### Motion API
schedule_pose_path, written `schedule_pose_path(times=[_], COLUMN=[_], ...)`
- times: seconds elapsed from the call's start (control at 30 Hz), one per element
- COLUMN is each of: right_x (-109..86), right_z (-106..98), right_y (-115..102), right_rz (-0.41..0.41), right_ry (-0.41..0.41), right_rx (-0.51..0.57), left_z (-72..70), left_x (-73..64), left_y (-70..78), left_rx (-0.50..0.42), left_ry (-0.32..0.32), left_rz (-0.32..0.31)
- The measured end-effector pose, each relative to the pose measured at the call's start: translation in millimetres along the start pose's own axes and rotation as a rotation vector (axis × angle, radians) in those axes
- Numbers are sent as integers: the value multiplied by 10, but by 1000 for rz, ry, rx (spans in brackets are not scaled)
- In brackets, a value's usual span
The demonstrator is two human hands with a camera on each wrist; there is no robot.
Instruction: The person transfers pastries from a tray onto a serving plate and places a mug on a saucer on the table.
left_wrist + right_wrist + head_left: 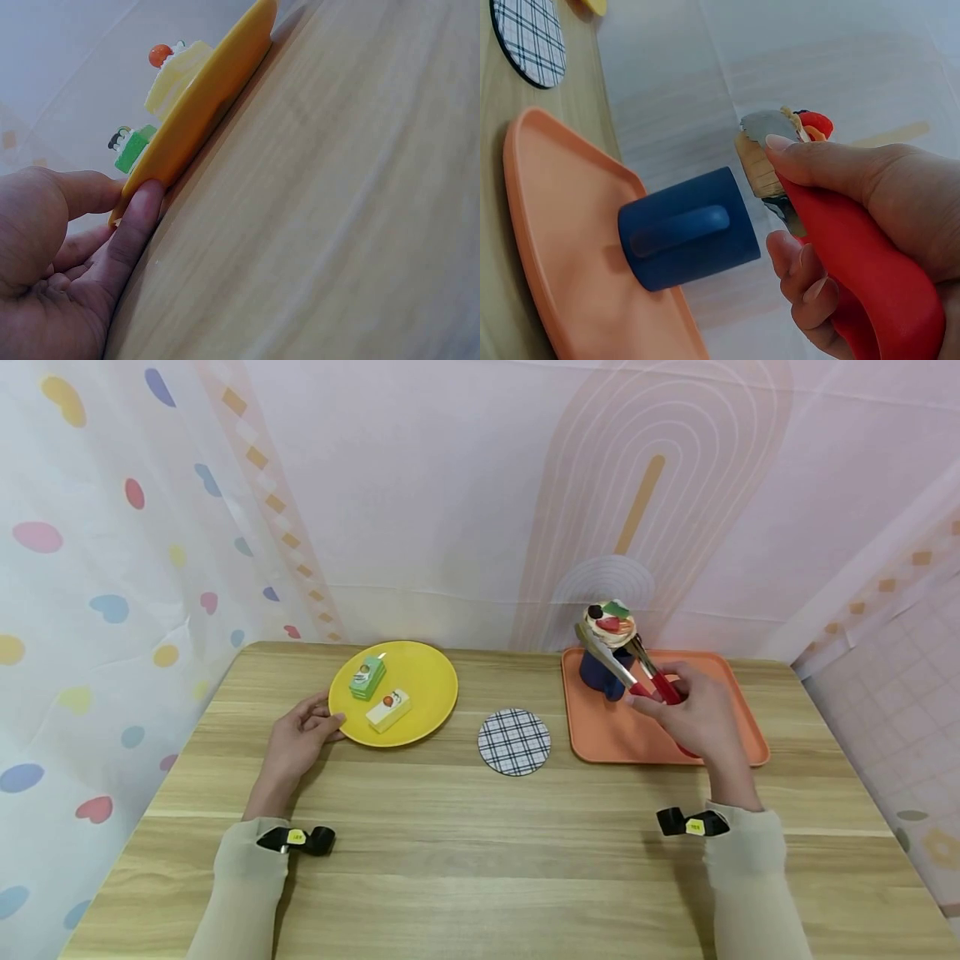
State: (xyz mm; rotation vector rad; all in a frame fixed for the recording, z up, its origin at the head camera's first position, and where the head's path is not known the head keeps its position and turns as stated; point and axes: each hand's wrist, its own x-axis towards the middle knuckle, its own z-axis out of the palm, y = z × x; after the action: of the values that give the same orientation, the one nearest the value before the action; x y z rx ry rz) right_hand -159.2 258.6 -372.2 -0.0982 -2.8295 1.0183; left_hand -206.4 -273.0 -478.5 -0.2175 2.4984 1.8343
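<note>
My right hand (693, 710) grips red-handled tongs (862, 262). Between the metal tips of the tongs is a small fruit-topped cake (610, 625), held above a dark blue mug (690, 229). The mug stands on an orange tray (622, 739), its handle facing me. At the left, my left hand (296, 739) pinches the rim of a yellow plate (427, 693) between thumb and fingers. On that plate sit a green cake slice (367, 677) and a pale yellow cake slice (388, 711), each with a topping.
A round plaid coaster (514, 742) lies on the wooden table (480, 852) between the plate and the tray. A patterned cloth (420, 510) hangs right behind the table's back edge.
</note>
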Motion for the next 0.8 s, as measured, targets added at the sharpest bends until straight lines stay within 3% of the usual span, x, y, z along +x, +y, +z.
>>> schedule_pose_path(times=[0.8], right_x=[2], right_z=[253], right_y=[-112], right_rz=[-40], right_ry=[-49], right_rx=[9], left_z=[9], left_x=[-20], left_y=[11], left_rx=[16], left_ry=[9], left_rz=[9])
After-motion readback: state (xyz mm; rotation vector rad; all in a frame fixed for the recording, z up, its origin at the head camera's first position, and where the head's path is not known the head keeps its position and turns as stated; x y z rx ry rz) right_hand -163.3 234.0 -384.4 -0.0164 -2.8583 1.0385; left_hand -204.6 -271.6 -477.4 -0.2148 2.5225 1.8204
